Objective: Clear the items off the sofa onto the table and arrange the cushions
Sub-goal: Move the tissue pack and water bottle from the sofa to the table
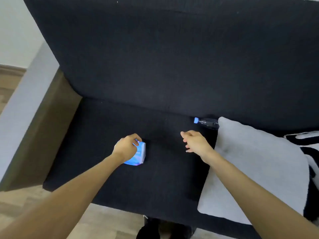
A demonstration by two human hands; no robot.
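We see one blue packet (139, 153), one bottle (206, 122), two cushions (255, 168). Our left hand (126, 147) pinches the packet; our right hand (196, 141) is spread, touching nothing.

Cloth sofa, glossy packet, clear plastic bottle

Sofa (172, 66) is dark woven cloth, matt, slightly rough weave. Blue-white packet (139, 155) looks like glossy plastic film, crinkled, catching light. Bottle (207, 122) is clear smooth plastic with a blue plastic cap. Grey cushion (255, 166) is soft matt fabric, faintly fuzzy. Black-and-white cushion (309, 152) is printed cloth, blurred. Sofa side panel (43, 126) is smooth matt brown, material unclear. Floor (107, 219) is pale wood-look, low sheen.
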